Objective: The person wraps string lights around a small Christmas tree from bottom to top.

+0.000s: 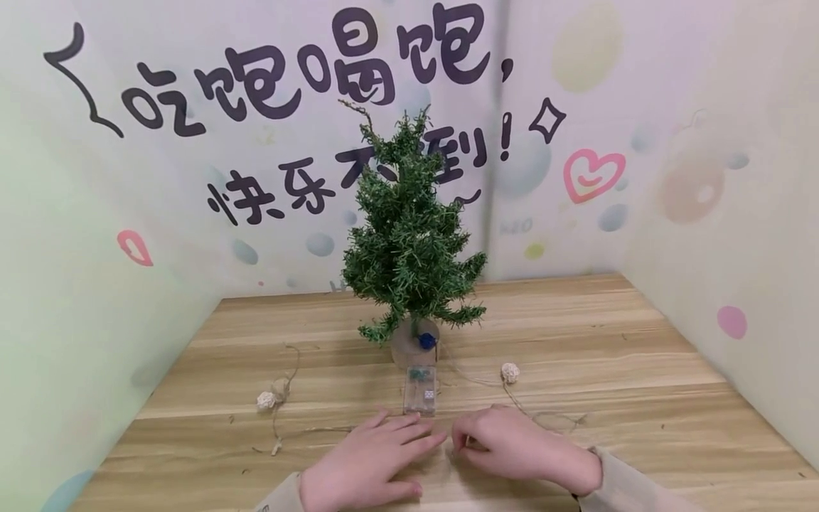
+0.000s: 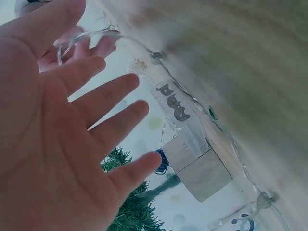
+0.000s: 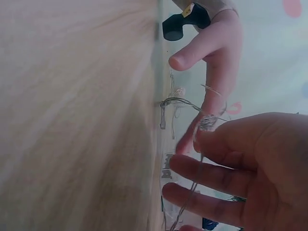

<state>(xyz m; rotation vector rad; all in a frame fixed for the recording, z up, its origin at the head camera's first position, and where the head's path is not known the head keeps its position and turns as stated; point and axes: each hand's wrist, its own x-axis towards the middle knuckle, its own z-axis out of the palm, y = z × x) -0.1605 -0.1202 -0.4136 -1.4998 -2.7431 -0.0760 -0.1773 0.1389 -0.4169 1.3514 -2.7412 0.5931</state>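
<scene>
My right hand (image 1: 512, 444) pinches a thin wire (image 3: 208, 123) of a light string between thumb and forefinger, its end coiled at the fingertips. Palm down with fingers straight, my left hand (image 1: 377, 455) is just left of it and holds nothing. Beyond my left fingertips lies a clear battery box (image 1: 420, 392) on the table. The string spreads to both sides, with a pale woven ball (image 1: 510, 373) on the right, another woven ball (image 1: 266, 401) on the left and a dark blue ball (image 1: 426, 342) by the tree base.
A small green artificial Christmas tree (image 1: 412, 235) stands upright behind the box on a round pale base (image 1: 404, 353). The wooden table (image 1: 614, 341) meets printed walls at the back and both sides. Small dark needles are scattered on the table.
</scene>
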